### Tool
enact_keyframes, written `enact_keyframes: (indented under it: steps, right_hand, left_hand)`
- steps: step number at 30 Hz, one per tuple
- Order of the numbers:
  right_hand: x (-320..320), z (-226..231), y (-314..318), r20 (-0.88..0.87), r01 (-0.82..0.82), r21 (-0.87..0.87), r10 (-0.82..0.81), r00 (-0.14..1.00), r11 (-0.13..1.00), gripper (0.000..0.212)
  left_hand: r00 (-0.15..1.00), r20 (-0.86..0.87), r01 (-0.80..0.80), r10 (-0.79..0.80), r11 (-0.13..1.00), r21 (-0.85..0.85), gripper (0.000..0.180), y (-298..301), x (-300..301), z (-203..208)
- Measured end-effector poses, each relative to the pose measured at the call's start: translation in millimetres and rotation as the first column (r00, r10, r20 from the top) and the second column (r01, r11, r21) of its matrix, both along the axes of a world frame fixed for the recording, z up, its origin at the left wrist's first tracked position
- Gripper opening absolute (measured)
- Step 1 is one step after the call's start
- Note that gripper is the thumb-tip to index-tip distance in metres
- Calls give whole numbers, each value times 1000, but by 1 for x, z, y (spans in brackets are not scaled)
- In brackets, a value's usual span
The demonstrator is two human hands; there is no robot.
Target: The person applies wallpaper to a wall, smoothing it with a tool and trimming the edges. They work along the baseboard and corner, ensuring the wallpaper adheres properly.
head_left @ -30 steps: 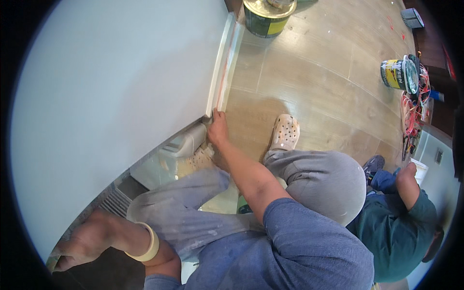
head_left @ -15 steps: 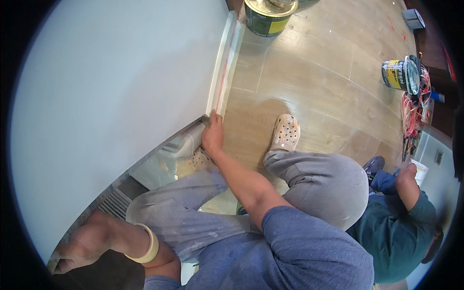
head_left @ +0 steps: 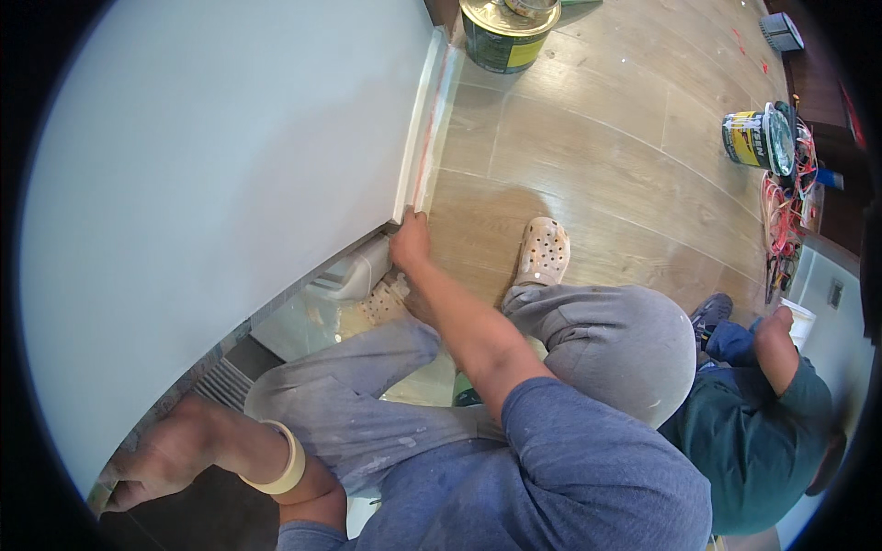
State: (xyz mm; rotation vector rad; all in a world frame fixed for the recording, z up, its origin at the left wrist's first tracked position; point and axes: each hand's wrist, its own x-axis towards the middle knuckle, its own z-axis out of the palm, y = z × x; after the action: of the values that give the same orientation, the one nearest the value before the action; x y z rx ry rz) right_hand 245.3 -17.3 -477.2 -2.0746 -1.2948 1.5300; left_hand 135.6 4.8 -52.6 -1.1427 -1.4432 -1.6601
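My right hand [head_left: 411, 243] is at the corner where the white skirting strip [head_left: 418, 138] ends, low against the wall. Its fingers are bent together and touch that corner; what they pinch, if anything, is too small to name. At the lower left, my left hand [head_left: 152, 473] is closed at the bottom edge of the pale wall panel [head_left: 230, 184], its fingertips in shadow and partly hidden. A roll of cream masking tape [head_left: 283, 464] hangs round my left forearm like a bracelet. Pale tape with a reddish line runs along the floor beside the skirting.
A lidded paint bucket [head_left: 510, 41] stands ahead on the wood-look floor [head_left: 588, 138]. Another bucket [head_left: 758, 140] sits at the right beside tangled red cables [head_left: 781, 216]. A person in a dark green shirt [head_left: 753, 441] crouches close on my right. A clear plastic container [head_left: 354, 271] lies near my left shoe.
My right hand has shifted slightly right and turned a little at the corner. My left hand stays at the panel's edge, its forearm slightly right of before.
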Motion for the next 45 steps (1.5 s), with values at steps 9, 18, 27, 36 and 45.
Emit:
enact_keyframes:
  steps: [9,18,27,36,45]
  right_hand:
    - [-4,4,6,-33,10,-28,-11,999,1000,78]
    - [1,3,1,-28,-43,8,44,999,999,80]
    - [11,1,-1,-68,-39,65,43,997,997,81]
    - [22,-5,-2,-72,-141,-51,138,988,989,70]
    - [19,11,-16,-13,353,-78,-355,935,932,60]
  left_hand:
    - [979,-182,-114,94,988,-107,65,-7,-9,-2]
    - [1000,-6,26,-26,997,68,65,6,2,0]
    - [995,-65,78,-75,996,40,67,0,-7,-1]
    - [999,-10,43,-43,999,20,71,2,0,-1]
    - [988,32,152,-152,988,-16,68,7,-10,1]
